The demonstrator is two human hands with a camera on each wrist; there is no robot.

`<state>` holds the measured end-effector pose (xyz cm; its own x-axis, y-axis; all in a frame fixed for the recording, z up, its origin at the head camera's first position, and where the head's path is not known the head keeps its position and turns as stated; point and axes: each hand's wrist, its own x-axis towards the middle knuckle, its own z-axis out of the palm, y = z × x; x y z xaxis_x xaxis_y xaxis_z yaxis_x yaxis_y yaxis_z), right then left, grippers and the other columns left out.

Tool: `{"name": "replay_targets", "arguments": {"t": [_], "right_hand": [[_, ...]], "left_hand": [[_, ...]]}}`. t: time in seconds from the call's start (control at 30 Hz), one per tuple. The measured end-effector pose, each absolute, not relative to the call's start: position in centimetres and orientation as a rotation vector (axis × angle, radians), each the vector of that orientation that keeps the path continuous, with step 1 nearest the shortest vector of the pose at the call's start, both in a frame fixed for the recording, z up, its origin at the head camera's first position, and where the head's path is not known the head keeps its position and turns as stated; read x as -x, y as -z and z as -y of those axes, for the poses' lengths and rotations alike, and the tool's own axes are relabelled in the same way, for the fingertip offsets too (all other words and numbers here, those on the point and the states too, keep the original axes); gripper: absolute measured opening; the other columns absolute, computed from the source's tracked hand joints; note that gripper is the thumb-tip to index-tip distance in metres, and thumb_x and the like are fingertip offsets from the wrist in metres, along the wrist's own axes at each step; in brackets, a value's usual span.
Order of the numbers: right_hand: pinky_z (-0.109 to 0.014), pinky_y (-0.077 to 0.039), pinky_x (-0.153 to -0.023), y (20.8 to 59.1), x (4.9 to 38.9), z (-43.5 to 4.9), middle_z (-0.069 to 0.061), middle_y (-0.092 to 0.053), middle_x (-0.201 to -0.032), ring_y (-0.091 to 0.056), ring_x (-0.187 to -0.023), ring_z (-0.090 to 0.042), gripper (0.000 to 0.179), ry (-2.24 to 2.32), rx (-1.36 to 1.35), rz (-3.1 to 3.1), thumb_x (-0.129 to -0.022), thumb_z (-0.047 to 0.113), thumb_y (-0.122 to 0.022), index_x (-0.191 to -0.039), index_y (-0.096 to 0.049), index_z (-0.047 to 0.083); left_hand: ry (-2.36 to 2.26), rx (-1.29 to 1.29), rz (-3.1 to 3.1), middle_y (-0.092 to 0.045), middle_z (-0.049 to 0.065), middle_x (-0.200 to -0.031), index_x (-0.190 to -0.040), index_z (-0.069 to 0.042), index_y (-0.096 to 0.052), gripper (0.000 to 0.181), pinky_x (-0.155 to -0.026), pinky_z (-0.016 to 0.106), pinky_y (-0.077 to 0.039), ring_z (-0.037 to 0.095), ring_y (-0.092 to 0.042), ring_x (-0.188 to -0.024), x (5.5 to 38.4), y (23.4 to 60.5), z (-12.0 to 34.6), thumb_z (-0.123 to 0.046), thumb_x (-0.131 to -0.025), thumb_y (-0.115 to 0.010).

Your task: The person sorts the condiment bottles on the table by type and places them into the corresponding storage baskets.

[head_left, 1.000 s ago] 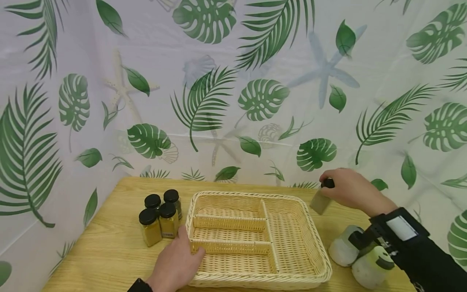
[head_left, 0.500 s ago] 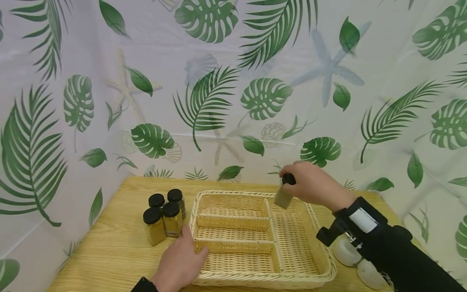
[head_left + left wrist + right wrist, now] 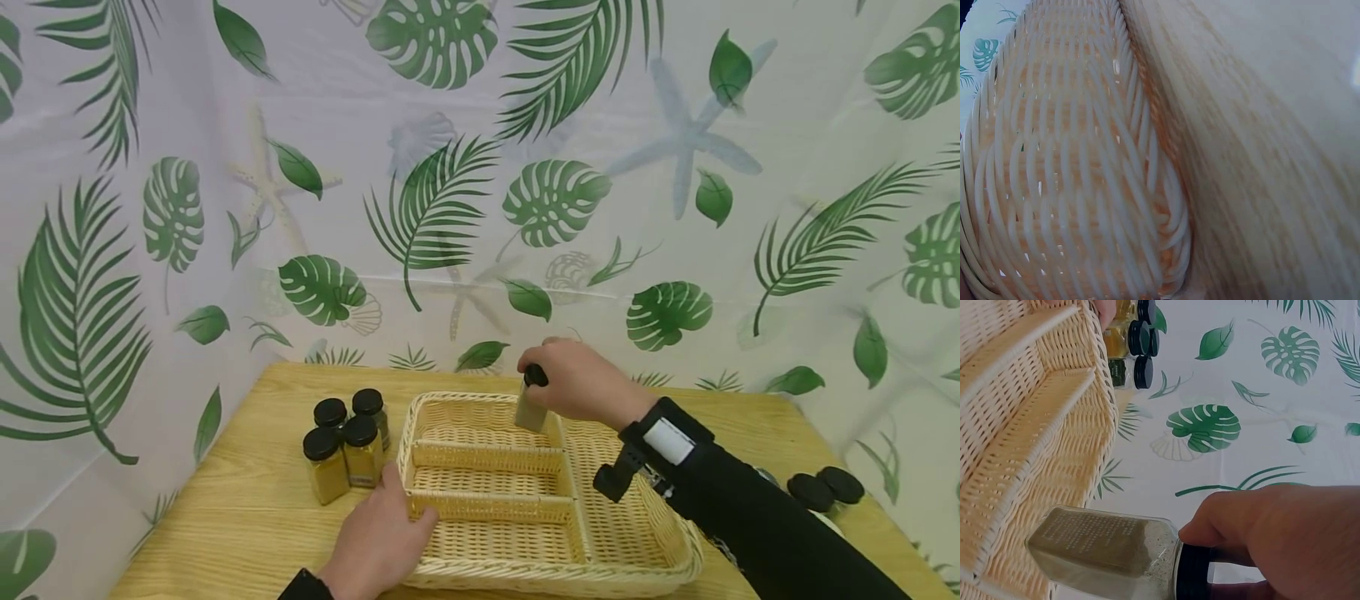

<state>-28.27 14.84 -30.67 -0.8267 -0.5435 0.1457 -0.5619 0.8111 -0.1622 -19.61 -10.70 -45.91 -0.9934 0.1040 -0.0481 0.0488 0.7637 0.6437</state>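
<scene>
In the head view my right hand (image 3: 581,383) pinches the black lid of a glass spice jar (image 3: 530,412) filled with grey-brown powder. The jar hangs slightly tilted over the far left compartment of a divided wicker basket (image 3: 555,572), near its long divider. In the right wrist view, the jar's printed label (image 3: 1094,534) shows, and its base overlaps the basket wall. My left hand (image 3: 375,533) holds the basket's left rim near the front, thumb over the edge. The left wrist view is filled by the woven outer side (image 3: 1066,156) of the basket.
Several black-lidded spice jars (image 3: 362,450), some with yellow contents, stand grouped left of the basket on the wooden table (image 3: 217,508). At the right, more black-lidded containers (image 3: 810,492) are partly hidden behind my right sleeve. A leaf-patterned sheet (image 3: 465,208) hangs behind the table.
My right hand has carried the spice jar leftward, from beyond the basket's right side across to the far left compartment. My left hand keeps its place on the rim. The head view has shifted slightly.
</scene>
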Motion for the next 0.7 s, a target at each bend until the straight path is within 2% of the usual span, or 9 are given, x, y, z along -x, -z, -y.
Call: {"name": "replay_targets", "arguments": {"t": [0.3,0.43,0.7], "right_hand": [[-0.034,-0.048,-0.068,32.5,29.5,-12.0,-0.008,-0.065,-0.104,-0.053,-0.082,-0.015,0.028,-0.306,-0.921,2.928,-0.088,0.018,-0.065,-0.114,-0.067,0.01],[-0.032,-0.044,-0.064,33.5,30.2,-10.8,-0.006,-0.065,-0.103,-0.051,-0.078,-0.014,0.028,-0.314,-0.959,2.942,-0.088,0.017,-0.065,-0.114,-0.068,0.01],[-0.027,-0.032,-0.054,35.2,30.9,-8.6,0.0,-0.058,-0.079,-0.044,-0.063,-0.013,0.013,-0.328,-1.054,2.904,-0.087,0.013,-0.064,-0.099,-0.069,0.012]], "left_hand": [[-1.028,-0.105,-2.866,-0.064,0.023,-0.102,-0.139,0.01,-0.022,0.081,-0.055,0.04,-0.048,0.019,-0.059,-0.068,19.7,46.0,10.8,-0.041,-0.087,-0.058],[-1.019,-0.088,-2.856,-0.064,0.023,-0.105,-0.14,0.01,-0.022,0.083,-0.059,0.042,-0.05,0.021,-0.06,-0.072,19.7,46.0,10.8,-0.041,-0.087,-0.059],[-0.999,-0.073,-2.863,-0.062,0.024,-0.109,-0.141,0.009,-0.022,0.083,-0.062,0.044,-0.051,0.023,-0.061,-0.078,19.7,45.9,10.8,-0.043,-0.087,-0.059]]}}
